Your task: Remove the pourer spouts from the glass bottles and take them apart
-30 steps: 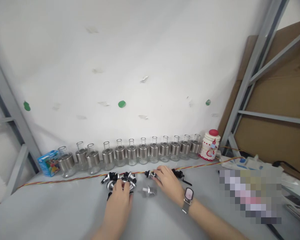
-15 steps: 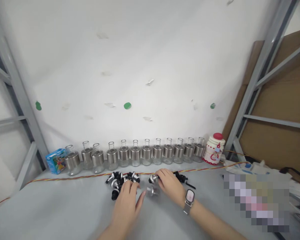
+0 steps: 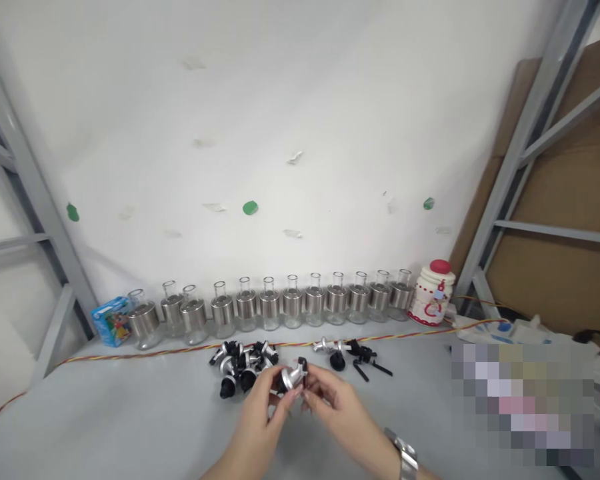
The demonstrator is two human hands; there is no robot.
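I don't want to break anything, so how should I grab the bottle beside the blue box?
I'd take the bottle by its metal band, from the front. The band looks wider and easier to hug than the thin glass neck. The wall is behind, and the blue box stands close on the left.

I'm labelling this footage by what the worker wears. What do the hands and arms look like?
The left hand and right hand are both without gloves, and no sleeves show. On the right wrist is a silver-grey watch with a shiny band; the left wrist bears nothing visible.
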